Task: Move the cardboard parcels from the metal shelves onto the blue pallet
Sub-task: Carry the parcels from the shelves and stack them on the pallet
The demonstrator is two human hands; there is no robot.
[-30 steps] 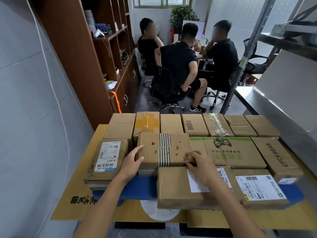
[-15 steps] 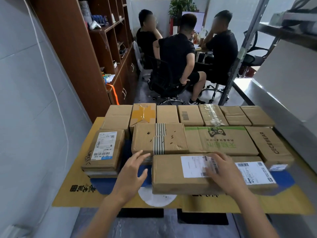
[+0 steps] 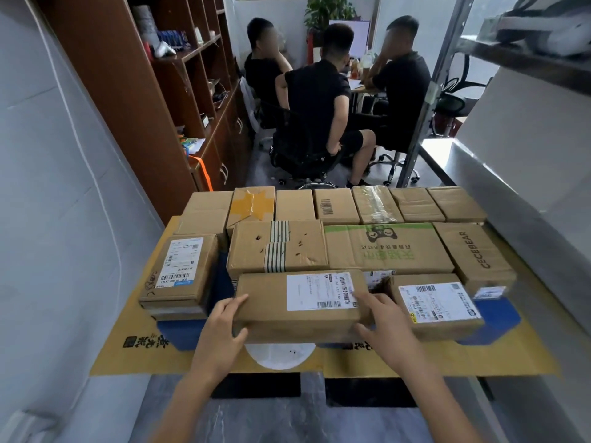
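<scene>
Left hand [image 3: 224,327] grasps the near-left corner of the front parcel [image 3: 271,302], thumb on top and fingers round its end. Right hand [image 3: 383,321] grasps the near-right corner, fingers spread on top and thumb down the front face. Front parcel lies lengthwise at the near edge of the blue pallet [image 3: 492,318], just before the striped parcel [image 3: 278,247] and beside the labelled parcel [image 3: 438,305]; whether it rests there or is held just clear cannot be told. Green parcel [image 3: 387,251], CECEBEAR parcel [image 3: 473,251] and a back row [image 3: 294,204] lie behind. Yellow sheet [image 3: 144,346] shows around the pallet's near edge. Metal shelf [image 3: 499,187] stands at right.
</scene>
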